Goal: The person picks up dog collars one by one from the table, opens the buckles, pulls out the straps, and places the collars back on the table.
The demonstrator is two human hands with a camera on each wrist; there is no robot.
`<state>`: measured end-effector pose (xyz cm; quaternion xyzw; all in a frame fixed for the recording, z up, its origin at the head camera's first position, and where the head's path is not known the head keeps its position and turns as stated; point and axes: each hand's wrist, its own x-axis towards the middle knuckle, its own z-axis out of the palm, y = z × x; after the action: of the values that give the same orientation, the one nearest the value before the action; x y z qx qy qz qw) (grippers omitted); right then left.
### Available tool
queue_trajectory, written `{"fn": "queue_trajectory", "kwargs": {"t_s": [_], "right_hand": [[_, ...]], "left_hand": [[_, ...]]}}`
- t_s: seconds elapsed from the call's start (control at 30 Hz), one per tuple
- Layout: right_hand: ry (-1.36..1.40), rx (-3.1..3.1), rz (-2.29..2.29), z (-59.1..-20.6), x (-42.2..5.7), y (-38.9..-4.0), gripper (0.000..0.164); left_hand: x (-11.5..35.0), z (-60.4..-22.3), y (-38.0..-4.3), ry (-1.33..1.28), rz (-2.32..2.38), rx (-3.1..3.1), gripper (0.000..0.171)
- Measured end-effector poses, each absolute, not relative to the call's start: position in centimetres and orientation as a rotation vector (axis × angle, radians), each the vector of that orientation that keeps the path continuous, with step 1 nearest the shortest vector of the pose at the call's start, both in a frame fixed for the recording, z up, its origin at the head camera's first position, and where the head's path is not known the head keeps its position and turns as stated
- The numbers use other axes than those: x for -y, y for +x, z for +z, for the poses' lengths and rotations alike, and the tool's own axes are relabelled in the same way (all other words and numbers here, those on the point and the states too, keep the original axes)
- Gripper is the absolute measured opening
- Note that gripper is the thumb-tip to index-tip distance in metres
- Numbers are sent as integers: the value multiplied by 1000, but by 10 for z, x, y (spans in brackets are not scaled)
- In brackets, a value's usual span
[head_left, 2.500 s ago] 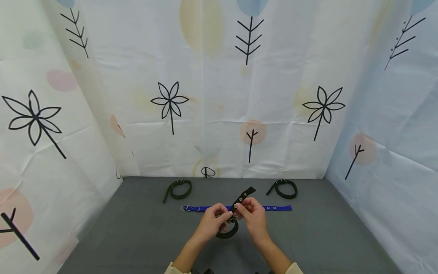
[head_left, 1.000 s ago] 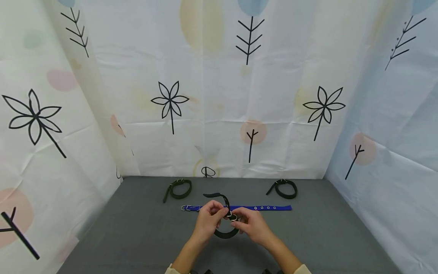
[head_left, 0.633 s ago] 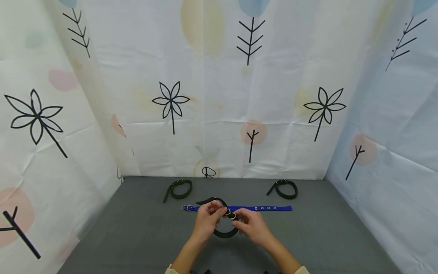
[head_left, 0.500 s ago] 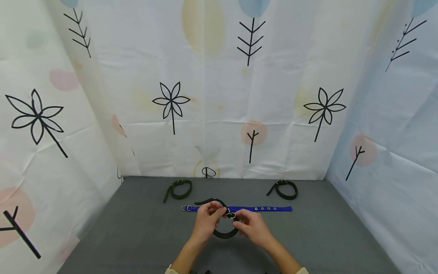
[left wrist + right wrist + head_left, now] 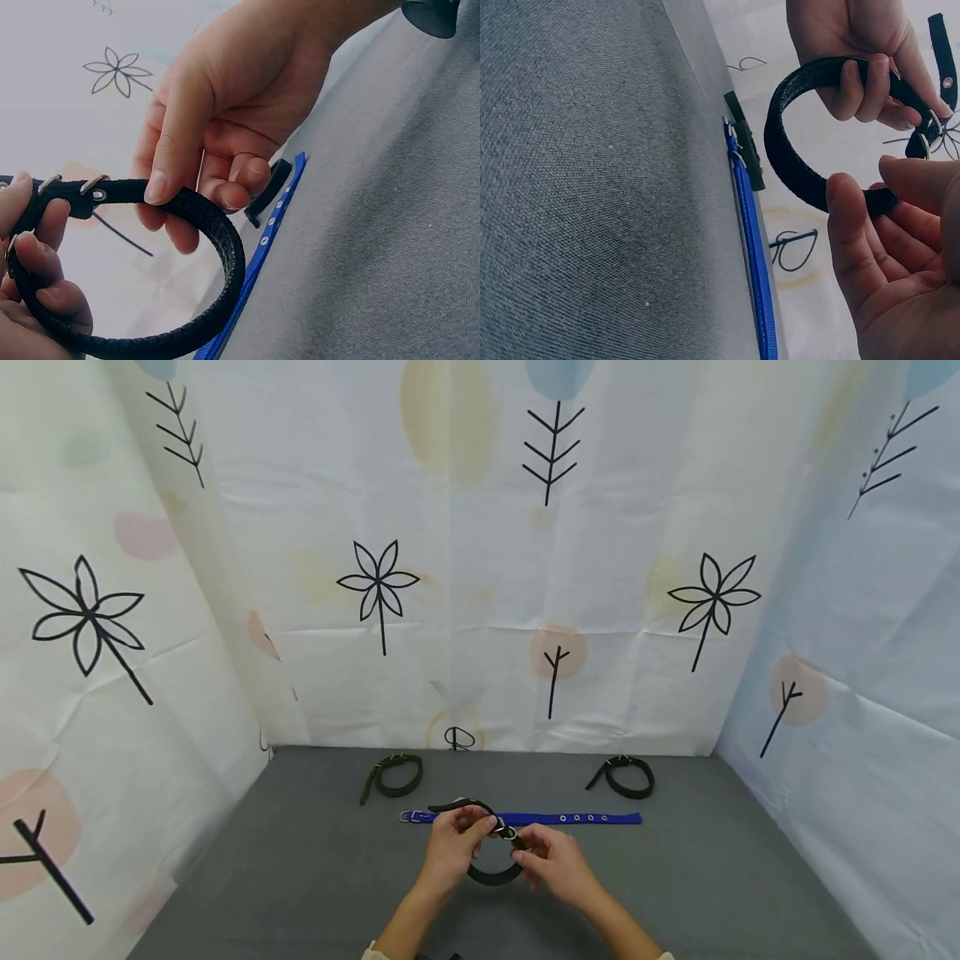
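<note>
Both hands hold a black collar [image 5: 491, 877], formed into a loop above the grey table. My left hand [image 5: 450, 852] pinches the strap beside the metal buckle [image 5: 504, 832]. The collar's free end [image 5: 450, 805] arches back over the left fingers, and one of its eyelets [image 5: 947, 82] shows in the right wrist view. My right hand [image 5: 558, 862] pinches the band on the loop's right side between thumb and fingers. In the left wrist view, the right hand [image 5: 217, 112] is at the top and the left hand [image 5: 45, 270] at the lower left.
Behind the hands a blue collar [image 5: 532, 819] lies stretched flat, buckle left and eyelets right. Farther back rest a coiled dark green collar [image 5: 397, 792] on the left and a coiled dark collar [image 5: 633, 794] on the right. Patterned curtains [image 5: 480, 677] surround the grey table [image 5: 300, 860].
The collar's free end swung from upper right over to the left. My right hand let go of that end and moved down to the band. Just lately both hands sank slightly.
</note>
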<state>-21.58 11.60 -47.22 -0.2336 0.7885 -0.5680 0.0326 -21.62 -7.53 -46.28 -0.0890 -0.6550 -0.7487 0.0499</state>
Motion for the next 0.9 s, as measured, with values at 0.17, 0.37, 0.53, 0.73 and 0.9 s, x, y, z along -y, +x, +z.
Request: {"fn": "queue_trajectory", "kwargs": {"t_s": [0.17,0.37,0.53,0.73,0.9], "right_hand": [[-759,-2427,-1746,-480,-118,-222,12],[-755,-2538,-1644,-477,-119,-223,14],[-743,-2526,-1718,-473,-115,-223,14],[-789,-2518,-1796,-460,-112,-218,11],[-896,-2503,-1848,-443,-111,-204,10]], "left_hand": [[74,-466,-217,-305,-2230,1989,17],[72,-467,-218,-320,-2157,2079,19],[70,-467,-220,-312,-2147,2125,20],[70,-458,-216,-326,-2214,2031,15],[69,-442,-203,-340,-2182,1982,15]]}}
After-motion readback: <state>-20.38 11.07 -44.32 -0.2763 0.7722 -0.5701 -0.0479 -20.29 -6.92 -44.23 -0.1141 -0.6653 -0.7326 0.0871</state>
